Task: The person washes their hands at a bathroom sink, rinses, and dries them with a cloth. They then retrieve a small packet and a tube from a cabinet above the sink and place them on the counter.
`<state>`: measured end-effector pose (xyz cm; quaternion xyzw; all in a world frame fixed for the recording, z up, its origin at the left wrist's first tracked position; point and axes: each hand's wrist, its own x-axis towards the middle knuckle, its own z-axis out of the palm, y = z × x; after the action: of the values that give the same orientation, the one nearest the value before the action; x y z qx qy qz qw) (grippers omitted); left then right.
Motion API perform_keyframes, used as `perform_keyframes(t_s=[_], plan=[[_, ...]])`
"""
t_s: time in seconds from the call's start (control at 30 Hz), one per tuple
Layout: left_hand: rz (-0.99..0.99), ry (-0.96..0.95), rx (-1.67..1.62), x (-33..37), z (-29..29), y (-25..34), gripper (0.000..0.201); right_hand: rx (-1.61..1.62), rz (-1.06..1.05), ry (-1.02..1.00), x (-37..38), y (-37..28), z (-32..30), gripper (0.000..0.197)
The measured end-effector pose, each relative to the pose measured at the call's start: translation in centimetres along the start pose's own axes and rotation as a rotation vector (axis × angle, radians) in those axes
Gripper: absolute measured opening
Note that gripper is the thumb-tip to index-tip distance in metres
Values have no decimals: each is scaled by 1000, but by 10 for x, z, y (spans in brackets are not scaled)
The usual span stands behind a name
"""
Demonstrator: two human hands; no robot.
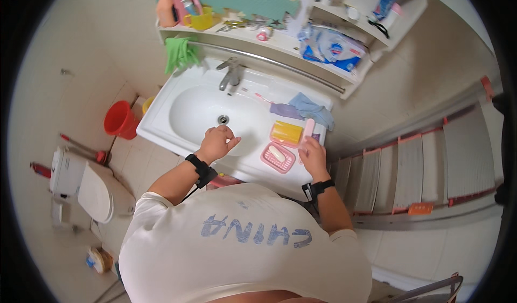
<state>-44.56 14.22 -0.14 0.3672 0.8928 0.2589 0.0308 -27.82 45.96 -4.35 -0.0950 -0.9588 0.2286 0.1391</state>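
Note:
My left hand (216,144) hovers over the front rim of the white washbasin (186,82), holding nothing, its thumb apart and its fingers loosely bent. On the basin's right side, the bent fingers of my right hand (313,155) close on a long pink object (308,127). Its kind is unclear, and the fingers partly cover it. Just left of that hand is a pink soap dish (278,165) with a white bar of soap (277,152) in it. Behind it, a yellow block (287,132) rests on another pink dish. Purple (285,110) and blue cloths (312,109) lie farther back.
A metal faucet (230,74) stands behind the bowl, near a hanging green cloth (181,54). Above runs a metal rail (258,59) under a shelf with bottles and a yellow cup (200,19). A red bucket (120,121) and toilet (102,190) are left; a folding ladder-like frame (409,168) right.

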Motion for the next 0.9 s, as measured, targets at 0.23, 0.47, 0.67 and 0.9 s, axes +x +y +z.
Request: perform_keyframes(t_s=[0.23,0.47,0.67,0.9], plan=[[-239,75,98,-45,-22,-13,69,54,46,56,-8,-32,19,64],[-187,299,-274,-81,-60,-42,48,371,236,-210,-1,-52,-6,40],[-343,202,-122,-121,-101,-82,59,-151,-64,-175,10,-100,2,58],[-202,183,-26,-157,-114,-131,78,-132,159,188,88,-137,-81,38]])
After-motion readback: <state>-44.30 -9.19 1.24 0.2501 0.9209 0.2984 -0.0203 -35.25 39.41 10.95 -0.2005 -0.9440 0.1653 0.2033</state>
